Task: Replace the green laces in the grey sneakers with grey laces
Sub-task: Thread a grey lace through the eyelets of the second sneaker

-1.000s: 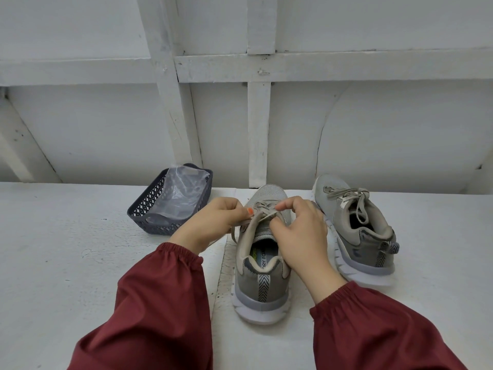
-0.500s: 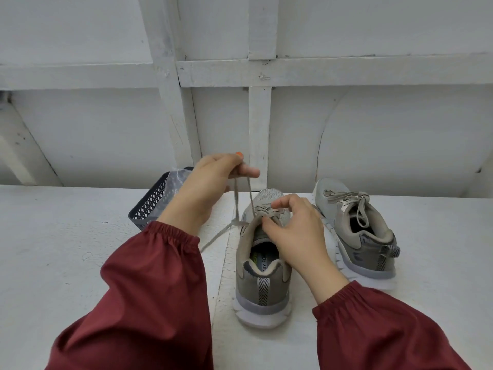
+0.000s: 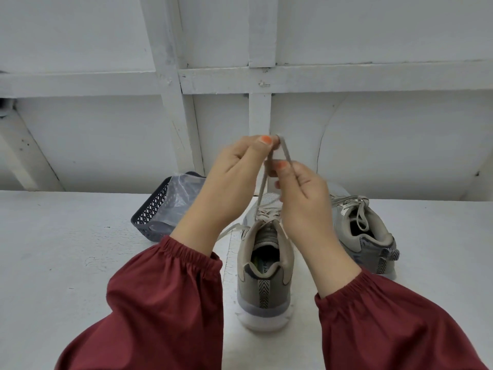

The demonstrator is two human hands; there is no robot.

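Aloft, grey lace [image 3: 262, 182] (looped), left hand [image 3: 232, 182], right hand [image 3: 301, 198] pinching

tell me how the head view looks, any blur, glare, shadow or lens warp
Head view: the light is soft and even, so shadows barely show on the table; there is no harsh glare, just a dull sheen on the bag in the basket; the lace, left hand, right hand and near sneaker look fairly sharp; the wide lens slants the wall beams at the left.

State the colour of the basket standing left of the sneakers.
The basket is dark grey, with a lattice wall; the head view shows it.
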